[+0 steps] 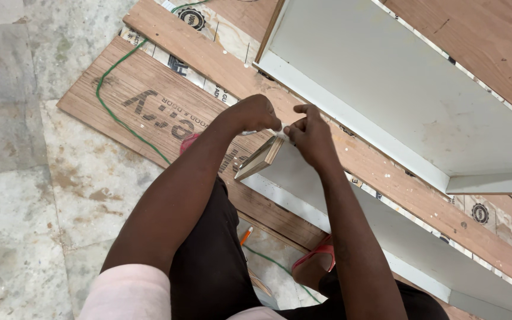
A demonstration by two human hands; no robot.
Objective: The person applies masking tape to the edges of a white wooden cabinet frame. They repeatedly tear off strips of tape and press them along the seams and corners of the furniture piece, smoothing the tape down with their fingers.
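I am wearing a short pale pink sleeve [128,291] on my left arm, leaving both forearms bare down to my left hand [257,112] and right hand [310,137]. I am wearing dark brown trousers [208,261] and a red sandal [315,256] on my right foot.

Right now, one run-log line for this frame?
left hand: pinching at top edge of white board | right hand: same spot, fingertips nearly meeting | wood block: below hands, tilted | green cord: on plywood sheet
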